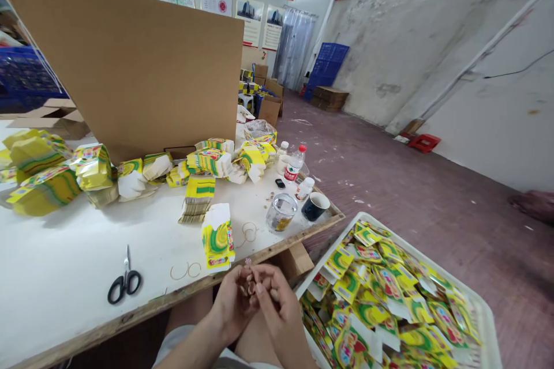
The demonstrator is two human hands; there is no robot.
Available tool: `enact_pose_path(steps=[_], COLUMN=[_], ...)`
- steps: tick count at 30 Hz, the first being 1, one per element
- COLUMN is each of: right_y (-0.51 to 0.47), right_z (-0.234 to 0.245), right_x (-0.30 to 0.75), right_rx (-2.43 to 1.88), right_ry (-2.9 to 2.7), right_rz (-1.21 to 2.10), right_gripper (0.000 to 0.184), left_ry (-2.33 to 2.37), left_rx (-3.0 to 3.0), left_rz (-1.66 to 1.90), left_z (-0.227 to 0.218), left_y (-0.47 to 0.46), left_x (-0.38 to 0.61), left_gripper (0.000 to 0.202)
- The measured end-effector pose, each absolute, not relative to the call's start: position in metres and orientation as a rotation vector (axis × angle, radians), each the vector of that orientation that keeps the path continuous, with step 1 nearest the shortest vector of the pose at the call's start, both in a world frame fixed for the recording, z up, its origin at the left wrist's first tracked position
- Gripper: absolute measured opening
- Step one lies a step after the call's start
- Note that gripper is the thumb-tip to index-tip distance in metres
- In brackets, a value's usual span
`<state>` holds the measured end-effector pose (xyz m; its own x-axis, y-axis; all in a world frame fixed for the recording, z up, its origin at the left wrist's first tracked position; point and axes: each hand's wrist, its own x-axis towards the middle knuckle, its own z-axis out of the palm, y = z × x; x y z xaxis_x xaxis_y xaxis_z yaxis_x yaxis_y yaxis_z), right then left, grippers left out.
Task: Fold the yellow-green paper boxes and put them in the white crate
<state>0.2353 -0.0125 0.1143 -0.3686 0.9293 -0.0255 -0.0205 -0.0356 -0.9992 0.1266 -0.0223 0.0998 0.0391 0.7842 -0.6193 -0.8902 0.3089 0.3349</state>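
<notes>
Above my lap at the table's front edge, my left hand [231, 301] is cupped around several small brown pieces [250, 286] that look like nuts or shells. My right hand [279, 301] meets it, thumb and fingers closed on the same pieces; how they are split between the hands is hidden. Just beyond the fingers lies a flat yellow-green carton [219, 239]. Rubber bands [250, 232] rest near it, and a pair of black-handled scissors [125, 283] lies to the left. A clear jar [281, 213] stands ahead on the right.
A white bin [487, 323] full of small yellow cartons stands at my right. A dark mug [315, 207] and a red-capped bottle [295, 164] occupy the table's right corner. Bundled cartons [197, 199] line the table before a tall cardboard sheet [142, 69].
</notes>
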Motion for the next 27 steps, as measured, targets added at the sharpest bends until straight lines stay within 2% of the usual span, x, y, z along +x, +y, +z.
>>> enact_pose_path(steps=[4, 7, 9, 11, 13, 23, 27], right_y=[-0.006, -0.003, -0.003, -0.003, -0.004, -0.004, -0.004], right_z=[0.106, 0.104, 0.102, 0.1, 0.099, 0.102, 0.102], right_x=[0.239, 0.241, 0.242, 0.241, 0.242, 0.248, 0.245], right_rx=[-0.929, -0.923, -0.919, -0.929, -0.973, -0.958, -0.917], right_ry=[-0.996, -0.96, -1.016, -1.102, -1.187, -1.459, -1.534], right_rz=[1.771, 1.824, 1.806, 1.743, 1.637, 1.048, 0.988], right_gripper=[0.02, 0.017, 0.025, 0.035, 0.037, 0.025, 0.015], left_ry=[0.849, 0.919, 0.965, 0.996, 1.019, 1.043, 0.932], left_rx=[-0.113, -0.002, 0.076, 0.119, 0.163, 0.417, 0.463], left_rz=[1.307, 1.354, 1.372, 1.367, 1.357, 1.204, 1.19], left_z=[0.098, 0.094, 0.093, 0.092, 0.093, 0.107, 0.108], left_y=[-0.02, -0.023, -0.025, -0.028, -0.03, -0.035, -0.035], left_x=[0.124, 0.122, 0.121, 0.12, 0.12, 0.123, 0.128], left_gripper=[0.026, 0.031, 0.038, 0.043, 0.043, 0.046, 0.049])
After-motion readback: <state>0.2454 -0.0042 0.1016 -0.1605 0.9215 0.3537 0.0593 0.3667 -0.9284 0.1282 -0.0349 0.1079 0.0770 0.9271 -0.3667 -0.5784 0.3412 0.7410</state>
